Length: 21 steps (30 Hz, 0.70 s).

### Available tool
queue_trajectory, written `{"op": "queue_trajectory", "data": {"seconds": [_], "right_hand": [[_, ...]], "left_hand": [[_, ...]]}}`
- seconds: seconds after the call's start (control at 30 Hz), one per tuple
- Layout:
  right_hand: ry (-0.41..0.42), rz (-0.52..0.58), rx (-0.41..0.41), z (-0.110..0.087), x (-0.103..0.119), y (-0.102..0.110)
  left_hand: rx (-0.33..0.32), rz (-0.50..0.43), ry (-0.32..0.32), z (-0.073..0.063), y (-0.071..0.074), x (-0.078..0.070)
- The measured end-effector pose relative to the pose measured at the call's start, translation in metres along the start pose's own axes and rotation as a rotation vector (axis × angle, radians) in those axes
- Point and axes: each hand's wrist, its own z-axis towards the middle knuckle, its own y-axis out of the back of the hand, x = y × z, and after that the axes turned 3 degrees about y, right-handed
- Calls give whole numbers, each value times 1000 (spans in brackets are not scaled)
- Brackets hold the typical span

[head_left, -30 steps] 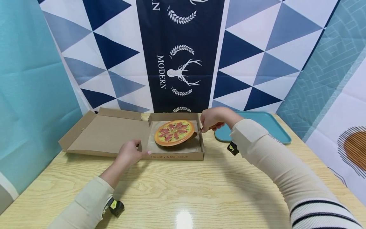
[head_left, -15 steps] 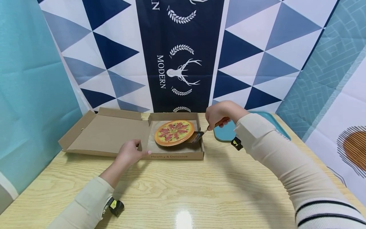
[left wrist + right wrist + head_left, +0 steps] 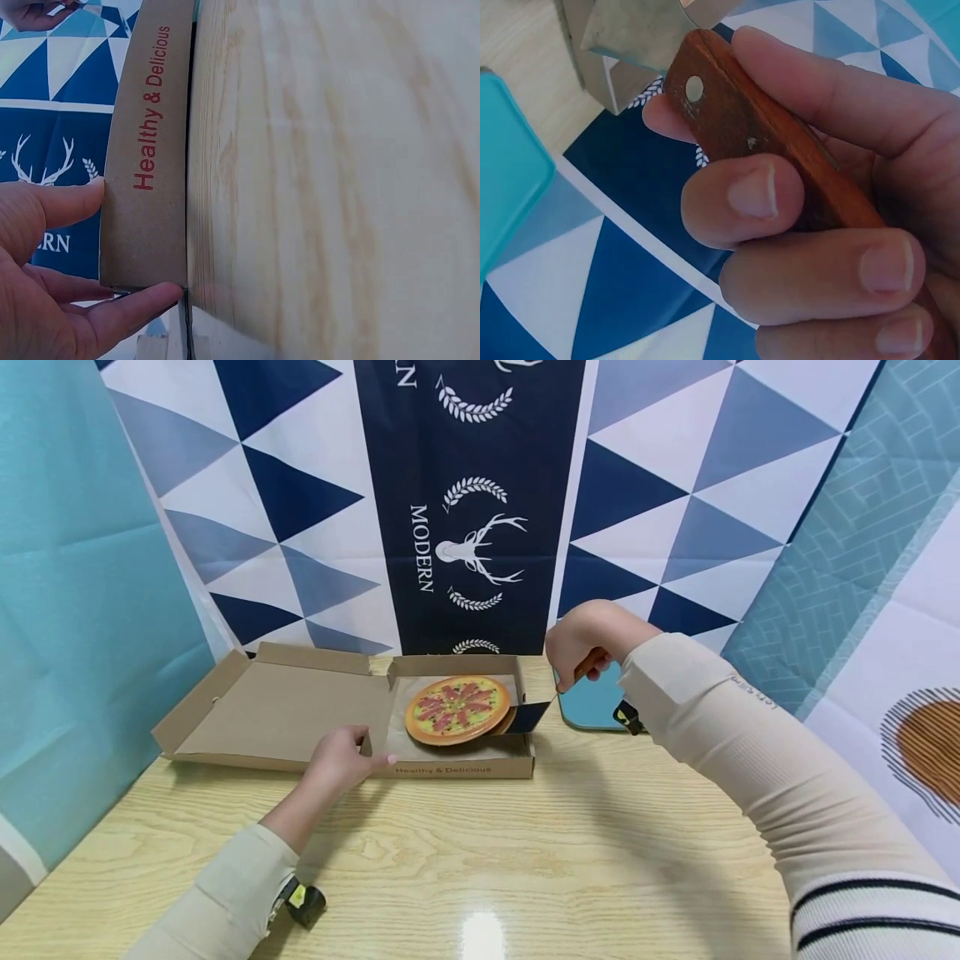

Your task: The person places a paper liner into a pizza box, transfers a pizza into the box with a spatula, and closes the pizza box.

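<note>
My right hand (image 3: 581,639) gripping a spatula (image 3: 529,718) at the pizza's (image 3: 457,708) edge, my left hand (image 3: 341,762), fingers wide, touching the cardboard box (image 3: 450,770)

The pizza (image 3: 457,709) is round and whole, with an orange-brown crust, a yellow-green top, reddish strips spread like spokes and dark specks; it lies in the pale-lined right half of the cardboard box (image 3: 510,768). The box is open, its lid laid back to the left, its front wall lettered "Healthy & Delicious" in red. The left hand (image 3: 341,762) touches its front-left corner. The right hand (image 3: 585,643) grips the wooden handle of a spatula (image 3: 529,717), whose shiny blade slants down to the pizza's right edge.
</note>
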Motion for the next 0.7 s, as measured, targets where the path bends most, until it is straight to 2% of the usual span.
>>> {"op": "queue_trajectory", "data": {"seconds": [0.1,0.33,0.53,0.7], "right_hand": [[-39,-15,0,-5,3,4],[-140,-100,-58,-16,12,11],[-189,-110,-77,-23,21,15],[-249,-77,-92,-29,29,19]], "left_hand": [[5,0,7,0,0,0],[5,-2,12,0,0,-1],[7,-10,20,-1,1,-1],[2,-9,10,-1,0,-1]]}}
